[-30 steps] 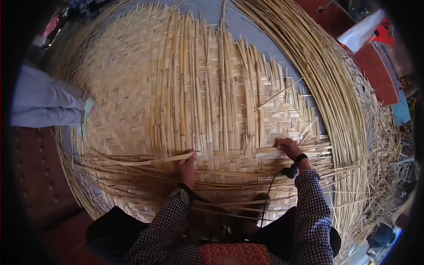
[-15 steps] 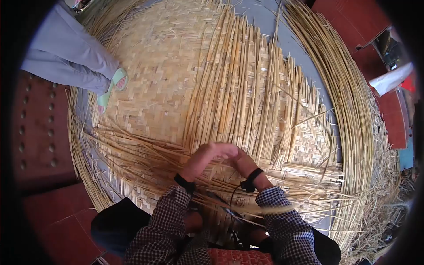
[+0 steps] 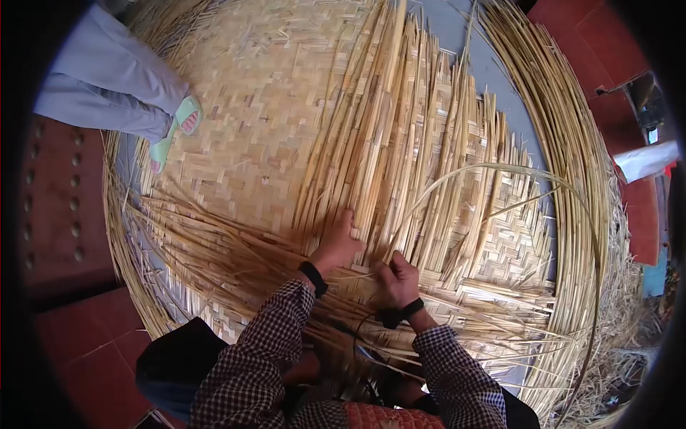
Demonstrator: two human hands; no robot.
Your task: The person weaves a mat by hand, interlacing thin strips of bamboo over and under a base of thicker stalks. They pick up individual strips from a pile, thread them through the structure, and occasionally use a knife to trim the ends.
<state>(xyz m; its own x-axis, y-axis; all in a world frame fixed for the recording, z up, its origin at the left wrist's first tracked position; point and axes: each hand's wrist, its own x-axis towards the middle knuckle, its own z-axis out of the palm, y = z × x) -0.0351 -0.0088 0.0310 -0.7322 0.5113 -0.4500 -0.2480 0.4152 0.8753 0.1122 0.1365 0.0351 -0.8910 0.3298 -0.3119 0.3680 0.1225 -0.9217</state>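
A woven mat of split reed strips (image 3: 250, 143) covers the floor in front of me, with loose lengthwise strips (image 3: 379, 136) fanning away from its near edge. My left hand (image 3: 337, 244) rests on the lower ends of these strips, thumb stretched out and apart from the fingers; its fingertips are partly hidden. Just right of it, my right hand (image 3: 400, 279) is closed, thumb on top, around the end of a long reed strip (image 3: 493, 166). That strip arcs up over the mat and bends down along the right side. Crosswise strips (image 3: 229, 236) lie left of my hands.
Another person's legs (image 3: 114, 79) and green sandals (image 3: 188, 114) are on the mat at upper left. A bundle of long reeds (image 3: 550, 100) lies along the right, beside a straw heap (image 3: 622, 365). A studded red-brown panel (image 3: 57, 200) stands at left.
My hands were together over the weave; now they are apart and lower, the left flat on the strips. The long strip has swung up into an arc on the right.
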